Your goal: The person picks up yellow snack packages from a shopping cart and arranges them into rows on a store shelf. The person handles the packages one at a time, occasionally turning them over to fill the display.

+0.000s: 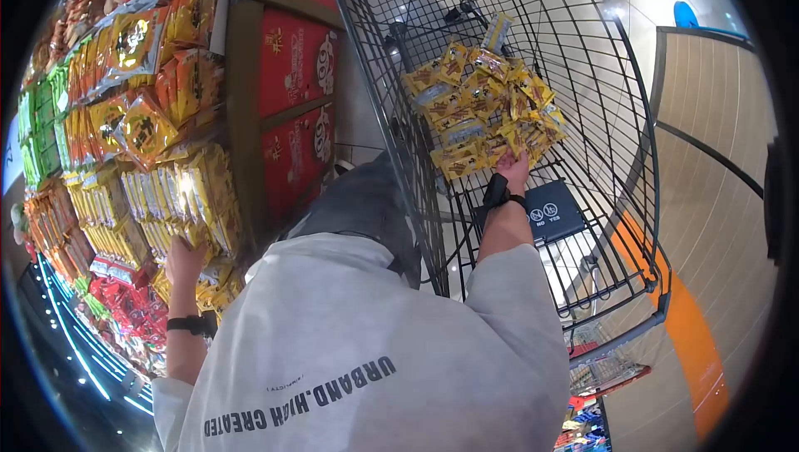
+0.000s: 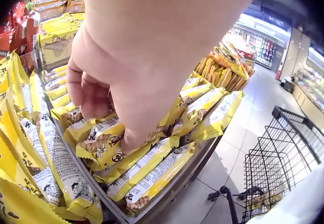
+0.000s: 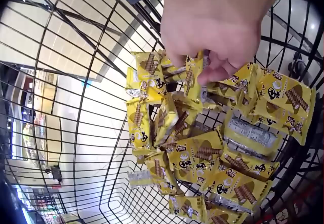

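Observation:
My left hand (image 1: 185, 262) reaches down into the shelf display at the left. Its thumb and fingers pinch a yellow snack packet (image 2: 104, 145) that stands in a row of similar packets (image 2: 152, 171). Inside the shopping cart (image 1: 616, 102), my right hand (image 1: 513, 171) is low over a loose pile of yellow snack packets (image 1: 474, 106). In the right wrist view its fingers and thumb grip one upright packet (image 3: 191, 84) at the pile's edge; the fingertips are partly hidden behind the hand.
Green packets (image 1: 37, 119), orange packets (image 1: 137, 40) and red packets (image 1: 125, 302) fill other display sections. Red printed panels (image 1: 295, 61) stand between display and cart. A dark plate with white symbols (image 1: 556, 209) lies in the cart beside my right wrist. Tiled floor (image 2: 215, 158) runs alongside.

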`<action>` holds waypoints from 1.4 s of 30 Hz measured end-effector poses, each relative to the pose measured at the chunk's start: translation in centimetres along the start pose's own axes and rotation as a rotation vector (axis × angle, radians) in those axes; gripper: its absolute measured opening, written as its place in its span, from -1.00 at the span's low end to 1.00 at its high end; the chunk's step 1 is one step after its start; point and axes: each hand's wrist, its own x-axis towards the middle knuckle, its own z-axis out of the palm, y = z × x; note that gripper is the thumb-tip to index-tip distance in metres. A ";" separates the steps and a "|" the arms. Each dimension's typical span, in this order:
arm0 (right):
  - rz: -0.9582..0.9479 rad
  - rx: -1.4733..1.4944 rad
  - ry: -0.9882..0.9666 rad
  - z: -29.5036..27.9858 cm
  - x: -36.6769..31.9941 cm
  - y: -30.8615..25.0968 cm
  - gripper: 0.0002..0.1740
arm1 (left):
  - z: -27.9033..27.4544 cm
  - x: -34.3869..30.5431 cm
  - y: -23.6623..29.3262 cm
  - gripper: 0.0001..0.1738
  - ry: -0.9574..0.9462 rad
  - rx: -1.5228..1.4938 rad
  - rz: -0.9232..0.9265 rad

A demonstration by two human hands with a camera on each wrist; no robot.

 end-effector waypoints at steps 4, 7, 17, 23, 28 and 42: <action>-0.070 -0.144 0.188 2.3 -4.1 -1.7 -0.62 | 1.3 -0.5 -1.0 -0.40 0.048 -0.090 0.005; -0.284 -0.890 0.325 3.1 -7.4 -3.8 -0.59 | 2.9 -0.8 -2.0 -0.40 0.137 -0.177 0.064; -0.941 -1.428 0.513 4.4 -11.4 -8.4 -0.53 | 2.5 -2.6 -2.3 -0.44 0.192 -0.413 -0.004; -1.222 -1.136 0.421 8.6 -15.5 -9.5 -0.72 | 4.1 -2.3 -3.2 -0.40 0.284 -0.448 0.070; -1.396 -0.896 -0.076 16.0 -23.3 -9.0 -0.67 | 5.4 -2.1 -3.6 -0.31 0.349 -0.478 0.089; -0.821 -0.956 -1.444 28.4 -54.8 12.9 -0.61 | 6.5 -2.0 -4.0 -0.34 0.432 -0.618 0.105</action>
